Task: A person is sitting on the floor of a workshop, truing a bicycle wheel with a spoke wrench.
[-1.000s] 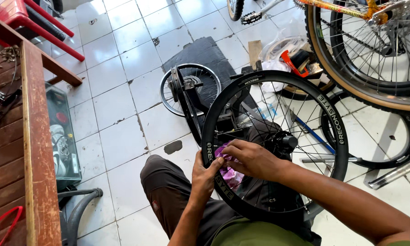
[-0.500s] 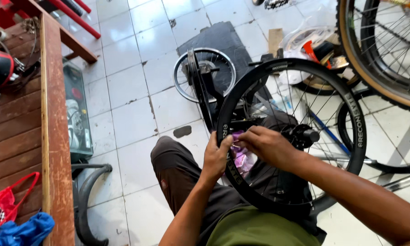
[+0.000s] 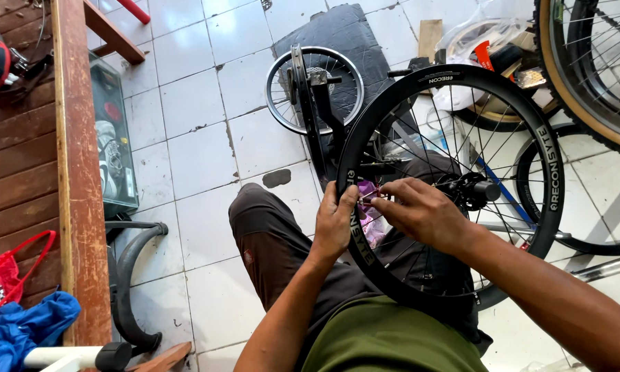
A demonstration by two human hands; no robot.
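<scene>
head view: left hand (image 3: 334, 224) fingers round black rim (image 3: 354, 227) edge, right hand (image 3: 423, 213) pinching spokes (image 3: 375, 198).

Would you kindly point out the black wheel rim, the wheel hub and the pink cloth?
black wheel rim (image 3: 548, 180), head view, right side of the rim
wheel hub (image 3: 476, 190), head view, axle end
pink cloth (image 3: 373, 227), head view, lower fold

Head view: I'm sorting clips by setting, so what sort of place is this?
Probably a bicycle repair workshop. The person's hands work on a black spoked wheel, a smaller wheel sits in a stand on the tiled floor, and tan-walled bike tyres crowd the right.
</scene>
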